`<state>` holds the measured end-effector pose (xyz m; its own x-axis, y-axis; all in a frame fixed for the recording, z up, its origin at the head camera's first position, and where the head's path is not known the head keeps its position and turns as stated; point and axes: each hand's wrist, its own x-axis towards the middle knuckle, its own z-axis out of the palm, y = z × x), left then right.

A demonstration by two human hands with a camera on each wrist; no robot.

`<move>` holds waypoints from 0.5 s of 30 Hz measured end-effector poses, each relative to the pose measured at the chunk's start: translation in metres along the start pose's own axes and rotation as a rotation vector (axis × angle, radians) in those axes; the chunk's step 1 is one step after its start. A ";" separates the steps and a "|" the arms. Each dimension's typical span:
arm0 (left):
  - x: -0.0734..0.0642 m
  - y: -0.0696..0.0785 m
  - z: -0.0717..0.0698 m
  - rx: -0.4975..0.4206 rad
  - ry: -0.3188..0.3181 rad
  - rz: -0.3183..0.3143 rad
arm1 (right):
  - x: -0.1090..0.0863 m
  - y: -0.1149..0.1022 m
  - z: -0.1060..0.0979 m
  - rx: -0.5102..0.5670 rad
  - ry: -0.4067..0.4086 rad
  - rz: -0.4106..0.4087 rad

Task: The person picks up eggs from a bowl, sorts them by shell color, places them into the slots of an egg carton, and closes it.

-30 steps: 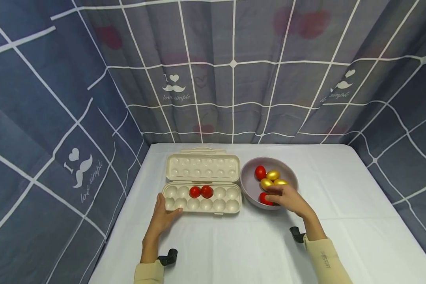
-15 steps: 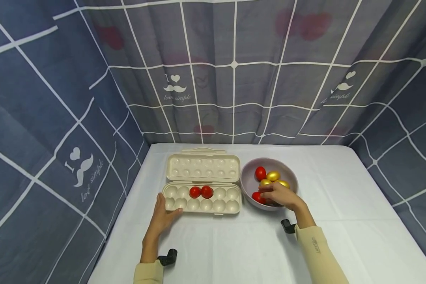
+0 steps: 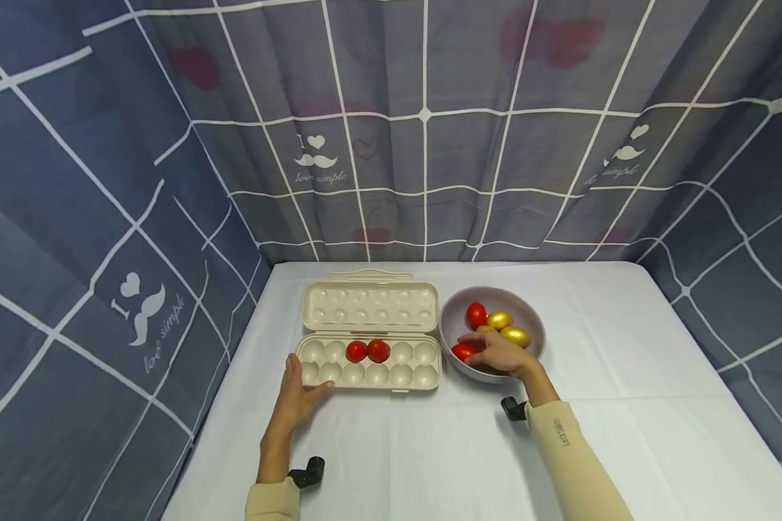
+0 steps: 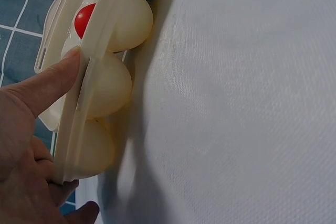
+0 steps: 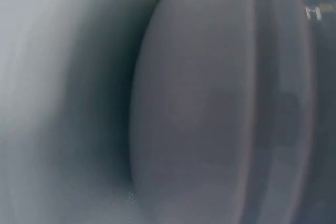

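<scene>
In the head view an egg carton (image 3: 400, 391) of cream plastic lies with its lid folded back. Two red eggs (image 3: 355, 352) sit side by side in its back row. My left hand (image 3: 296, 398) grips the carton's near left corner; in the left wrist view the thumb (image 4: 55, 82) presses on the front rim and the other fingers bend around the end. Inside the mauve bowl (image 3: 455, 329), my right hand (image 3: 502, 353) pinches a red egg (image 3: 463, 352) near the bowl's left side. The right wrist view shows only the bowl's outer wall (image 5: 194, 108), with the hand out of sight.
Another red egg (image 3: 476, 315) and several gold eggs (image 3: 515, 336) lie in the bowl, one partly hidden by the right hand. The bowl stands close against the carton's right end. A white cloth (image 3: 417, 456) covers the table, with checked curtains (image 3: 391, 152) around it.
My right hand has moved left within the bowl, and the red egg at its fingers has shifted left with it. The left hand and the carton stay where they were.
</scene>
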<state>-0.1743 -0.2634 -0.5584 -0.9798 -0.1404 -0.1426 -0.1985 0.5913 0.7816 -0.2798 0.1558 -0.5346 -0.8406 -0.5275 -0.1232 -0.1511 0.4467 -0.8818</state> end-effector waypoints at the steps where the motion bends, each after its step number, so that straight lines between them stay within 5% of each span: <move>1: 0.000 0.000 0.000 -0.001 0.002 -0.001 | 0.000 0.000 0.000 -0.002 0.001 0.002; 15: 0.001 -0.005 0.002 -0.025 0.027 0.020 | -0.002 0.001 0.001 0.059 0.075 0.016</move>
<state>-0.1747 -0.2647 -0.5642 -0.9825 -0.1500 -0.1105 -0.1775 0.5743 0.7992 -0.2776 0.1565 -0.5363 -0.8794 -0.4644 -0.1049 -0.1087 0.4103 -0.9055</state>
